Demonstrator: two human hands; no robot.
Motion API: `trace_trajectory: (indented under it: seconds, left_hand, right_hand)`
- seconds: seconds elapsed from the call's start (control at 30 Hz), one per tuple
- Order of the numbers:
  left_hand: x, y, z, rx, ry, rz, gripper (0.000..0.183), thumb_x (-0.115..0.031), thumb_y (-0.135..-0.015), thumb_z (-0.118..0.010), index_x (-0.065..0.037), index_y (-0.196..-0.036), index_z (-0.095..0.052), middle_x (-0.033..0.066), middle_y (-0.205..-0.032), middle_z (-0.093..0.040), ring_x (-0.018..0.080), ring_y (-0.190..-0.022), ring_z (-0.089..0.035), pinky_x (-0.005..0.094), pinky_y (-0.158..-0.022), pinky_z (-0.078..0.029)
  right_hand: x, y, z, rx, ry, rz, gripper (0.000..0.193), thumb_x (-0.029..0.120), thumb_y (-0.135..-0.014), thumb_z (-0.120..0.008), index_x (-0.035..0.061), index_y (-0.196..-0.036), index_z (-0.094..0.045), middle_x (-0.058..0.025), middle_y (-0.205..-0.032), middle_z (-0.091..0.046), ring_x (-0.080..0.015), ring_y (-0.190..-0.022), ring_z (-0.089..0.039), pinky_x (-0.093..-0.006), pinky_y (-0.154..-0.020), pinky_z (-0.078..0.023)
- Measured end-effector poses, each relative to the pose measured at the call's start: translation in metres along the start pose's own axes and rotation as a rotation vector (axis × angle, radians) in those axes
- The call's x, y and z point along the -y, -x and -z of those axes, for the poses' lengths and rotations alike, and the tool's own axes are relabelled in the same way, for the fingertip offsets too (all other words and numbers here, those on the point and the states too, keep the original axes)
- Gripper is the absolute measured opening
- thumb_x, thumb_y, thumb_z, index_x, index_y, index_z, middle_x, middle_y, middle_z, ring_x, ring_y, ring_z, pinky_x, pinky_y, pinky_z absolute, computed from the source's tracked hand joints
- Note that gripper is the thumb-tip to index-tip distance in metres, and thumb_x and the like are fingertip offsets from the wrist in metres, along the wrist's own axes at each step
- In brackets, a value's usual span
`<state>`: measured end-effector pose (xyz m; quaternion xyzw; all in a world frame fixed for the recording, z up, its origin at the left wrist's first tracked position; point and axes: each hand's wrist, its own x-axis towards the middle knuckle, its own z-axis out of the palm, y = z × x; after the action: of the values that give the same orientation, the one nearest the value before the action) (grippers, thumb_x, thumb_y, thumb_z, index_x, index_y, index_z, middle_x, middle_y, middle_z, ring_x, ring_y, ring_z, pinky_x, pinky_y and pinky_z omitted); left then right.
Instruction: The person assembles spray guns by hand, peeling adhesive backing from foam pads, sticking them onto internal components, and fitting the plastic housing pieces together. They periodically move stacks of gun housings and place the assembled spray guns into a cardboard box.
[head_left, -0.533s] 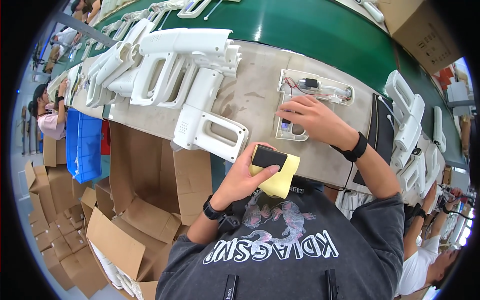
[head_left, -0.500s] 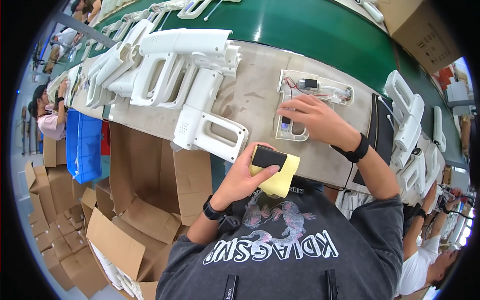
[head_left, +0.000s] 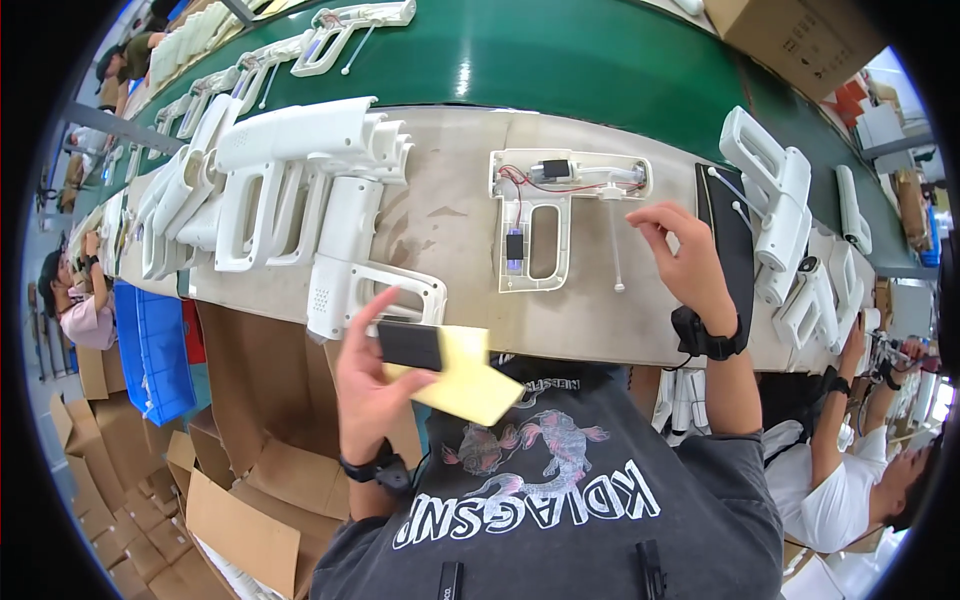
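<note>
The paper (head_left: pixel 468 385) is pale yellow; the pad (head_left: pixel 410 346) is plain black. The open housing (head_left: pixel 592 180) is white, its wires (head_left: pixel 513 177) red. The desk (head_left: pixel 450 170) is beige with darker blotches; the belt (head_left: pixel 520 70) is green.

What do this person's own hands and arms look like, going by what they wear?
The left hand and right hand are ungloved. Each wrist wears a black band with a small dark module. The short, loose sleeves are faded dark grey.
</note>
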<state>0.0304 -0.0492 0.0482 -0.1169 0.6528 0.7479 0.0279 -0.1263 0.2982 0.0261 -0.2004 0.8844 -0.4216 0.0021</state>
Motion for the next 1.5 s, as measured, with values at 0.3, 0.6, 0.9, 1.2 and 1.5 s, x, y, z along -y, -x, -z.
trace_trajectory:
  seconds: [0.3, 0.6, 0.9, 1.2, 1.5]
  left_hand:
    - [0.006, 0.018, 0.040, -0.338, -0.084, -0.086, 0.056, -0.003, -0.070, -0.049, 0.000, -0.126, -0.054, 0.0043, -0.109, -0.060, 0.0120, -0.101, -0.058, 0.0252, -0.094, -0.047]
    - [0.009, -0.004, -0.002, -0.159, -0.178, -0.063, 0.064, -0.027, -0.074, -0.089, -0.001, -0.124, -0.056, 0.0045, -0.115, -0.059, 0.0141, -0.106, -0.059, 0.0288, -0.095, -0.047]
    - [0.018, -0.001, 0.027, -0.454, -0.224, -0.277, 0.055, -0.021, -0.082, -0.083, 0.002, -0.124, -0.055, 0.0077, -0.119, -0.058, 0.0168, -0.108, -0.059, 0.0315, -0.099, -0.046]
    - [0.007, 0.013, 0.053, -0.451, 0.050, -0.266, 0.044, -0.007, -0.089, -0.067, 0.000, -0.129, -0.052, 0.0049, -0.118, -0.061, 0.0132, -0.109, -0.057, 0.0283, -0.100, -0.043]
    - [-0.024, 0.010, 0.065, -0.447, 0.090, -0.288, 0.074, 0.002, -0.071, -0.080, 0.000, -0.139, -0.051, 0.0017, -0.114, -0.064, 0.0105, -0.103, -0.062, 0.0251, -0.091, -0.050]
  right_hand:
    - [-0.016, -0.031, -0.031, -0.006, 0.040, 0.022, 0.017, 0.002, -0.088, -0.070, 0.0022, -0.105, -0.071, -0.0077, -0.093, -0.067, -0.0184, -0.078, -0.057, -0.0304, -0.070, -0.047]
    - [-0.032, -0.081, -0.058, 0.011, 0.180, 0.298, 0.051, 0.001, -0.081, -0.074, 0.0085, -0.130, -0.062, -0.0086, -0.110, -0.069, -0.0292, -0.110, -0.059, -0.0419, -0.100, -0.045]
    - [-0.032, -0.088, -0.055, 0.064, 0.106, 0.208, 0.052, 0.001, -0.079, -0.076, 0.0090, -0.129, -0.063, -0.0074, -0.106, -0.071, -0.0282, -0.105, -0.063, -0.0408, -0.099, -0.046]
    - [-0.003, -0.091, -0.044, -0.014, 0.342, 0.389, 0.035, 0.011, -0.081, -0.079, 0.0049, -0.114, -0.071, -0.0127, -0.100, -0.073, -0.0295, -0.094, -0.067, -0.0400, -0.090, -0.050]
    - [0.141, -0.183, -0.142, -0.139, 0.188, 0.844, 0.076, 0.027, -0.084, -0.080, 0.0055, -0.147, -0.043, -0.0180, -0.122, -0.066, -0.0395, -0.107, -0.064, -0.0463, -0.094, -0.051]
